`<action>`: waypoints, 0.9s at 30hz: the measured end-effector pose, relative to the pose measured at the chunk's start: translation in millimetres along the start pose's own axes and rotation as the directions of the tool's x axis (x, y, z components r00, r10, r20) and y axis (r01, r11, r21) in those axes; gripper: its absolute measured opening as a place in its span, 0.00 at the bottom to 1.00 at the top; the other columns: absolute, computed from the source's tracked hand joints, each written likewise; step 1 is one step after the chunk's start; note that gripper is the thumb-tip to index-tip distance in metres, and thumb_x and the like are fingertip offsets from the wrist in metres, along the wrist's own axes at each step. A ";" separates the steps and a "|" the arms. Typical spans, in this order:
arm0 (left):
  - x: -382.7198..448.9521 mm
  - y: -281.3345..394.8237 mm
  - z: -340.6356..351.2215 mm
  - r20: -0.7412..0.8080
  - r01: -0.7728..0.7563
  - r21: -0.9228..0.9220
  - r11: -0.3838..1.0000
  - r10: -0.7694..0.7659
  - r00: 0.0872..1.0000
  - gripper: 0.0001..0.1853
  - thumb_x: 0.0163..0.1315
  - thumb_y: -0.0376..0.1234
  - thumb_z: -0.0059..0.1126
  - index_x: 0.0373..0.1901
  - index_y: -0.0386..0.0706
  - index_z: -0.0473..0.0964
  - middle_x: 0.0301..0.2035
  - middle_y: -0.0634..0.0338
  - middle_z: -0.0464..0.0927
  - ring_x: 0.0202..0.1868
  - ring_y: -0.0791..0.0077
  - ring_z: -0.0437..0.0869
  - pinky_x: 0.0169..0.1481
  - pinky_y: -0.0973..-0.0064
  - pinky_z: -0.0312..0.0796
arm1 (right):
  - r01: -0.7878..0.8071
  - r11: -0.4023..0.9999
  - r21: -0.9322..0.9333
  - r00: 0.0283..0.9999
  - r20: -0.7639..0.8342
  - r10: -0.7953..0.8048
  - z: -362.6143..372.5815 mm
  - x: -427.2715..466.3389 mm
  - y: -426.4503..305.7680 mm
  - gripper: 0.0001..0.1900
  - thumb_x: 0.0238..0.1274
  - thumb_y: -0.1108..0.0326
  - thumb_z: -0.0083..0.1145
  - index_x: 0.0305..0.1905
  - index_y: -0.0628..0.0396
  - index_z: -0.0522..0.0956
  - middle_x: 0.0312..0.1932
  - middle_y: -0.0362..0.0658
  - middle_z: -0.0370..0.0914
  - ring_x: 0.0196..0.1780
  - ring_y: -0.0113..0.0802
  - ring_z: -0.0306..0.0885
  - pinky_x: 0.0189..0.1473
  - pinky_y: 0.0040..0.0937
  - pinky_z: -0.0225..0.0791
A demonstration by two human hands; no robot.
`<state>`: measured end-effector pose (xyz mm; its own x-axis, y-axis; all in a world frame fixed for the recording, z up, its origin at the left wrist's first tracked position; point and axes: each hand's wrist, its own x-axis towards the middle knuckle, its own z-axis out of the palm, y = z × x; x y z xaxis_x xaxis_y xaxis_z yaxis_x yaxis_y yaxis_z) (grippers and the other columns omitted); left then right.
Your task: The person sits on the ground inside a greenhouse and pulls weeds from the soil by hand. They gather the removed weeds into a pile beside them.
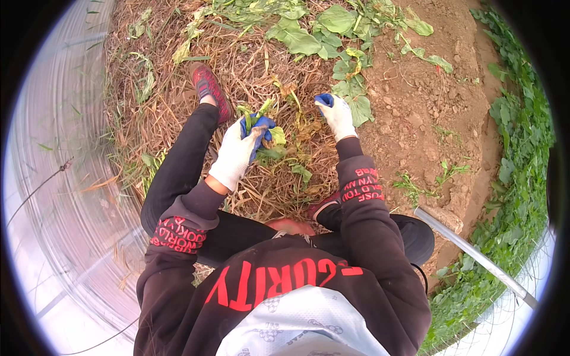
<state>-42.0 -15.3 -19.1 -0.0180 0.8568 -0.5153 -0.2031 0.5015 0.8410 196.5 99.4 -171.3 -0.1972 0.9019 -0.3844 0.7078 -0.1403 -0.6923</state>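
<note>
My left hand, in a white knit glove with blue-coated fingers, grips a small bunch of cut green leaf stalks. The stalk ends stick up past the thumb. A yellow-green leaf shows beside the fingertips; whether it belongs to the bunch I cannot tell. To the right, my right hand wears a matching glove and is held apart from the bunch. Its fingers are curled in, and nothing shows sticking out of them. Green leaves lie on the ground just beyond it.
Dry straw and withered leaves cover the ground between my legs. Broad picked leaves lie ahead. Bare soil and a row of leafy plants run along the right, near a metal pole. Clear plastic sheeting curves along the left.
</note>
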 end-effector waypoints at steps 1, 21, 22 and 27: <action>-0.2 1.4 1.2 -0.008 0.016 0.007 1.000 -0.016 1.000 0.13 0.69 0.35 0.52 0.50 0.37 0.72 0.43 0.58 0.80 0.37 0.79 0.77 0.43 0.80 0.71 | 0.017 0.988 -0.152 1.000 0.006 -0.016 11.9 -9.6 -19.1 0.25 0.55 0.47 0.62 0.49 0.55 0.77 0.52 0.54 0.75 0.51 0.50 0.76 0.51 0.40 0.69; 17.4 -31.1 -17.8 -0.011 -0.085 0.282 0.956 0.092 0.996 0.14 0.68 0.30 0.52 0.54 0.37 0.71 0.45 0.61 0.79 0.45 0.78 0.78 0.53 0.79 0.69 | -0.314 0.569 0.760 0.817 0.522 -0.246 -9.2 -83.6 -96.4 0.14 0.59 0.67 0.60 0.46 0.66 0.77 0.35 0.41 0.80 0.33 0.25 0.77 0.35 0.24 0.71; 18.2 -29.6 -17.0 -0.051 -0.058 0.288 0.956 0.076 0.996 0.13 0.70 0.29 0.48 0.54 0.35 0.70 0.45 0.57 0.79 0.46 0.75 0.79 0.55 0.77 0.69 | -0.315 0.533 0.786 0.893 0.435 -0.114 -8.8 -65.7 -76.7 0.14 0.60 0.65 0.59 0.46 0.64 0.78 0.36 0.41 0.80 0.31 0.26 0.78 0.34 0.25 0.72; -2.8 8.0 19.1 0.080 -0.065 -0.160 0.985 0.079 0.994 0.15 0.70 0.33 0.51 0.51 0.33 0.69 0.43 0.55 0.78 0.44 0.72 0.81 0.56 0.72 0.71 | -0.090 0.984 -0.154 0.930 -0.366 0.028 -32.8 32.9 48.3 0.18 0.60 0.58 0.57 0.50 0.57 0.76 0.56 0.54 0.71 0.57 0.51 0.71 0.57 0.42 0.66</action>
<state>-24.8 -11.4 -7.8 0.0442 0.9005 -0.4326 -0.3554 0.4189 0.8356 246.4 135.7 -197.4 0.0846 0.9846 -0.1529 0.8184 -0.1562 -0.5529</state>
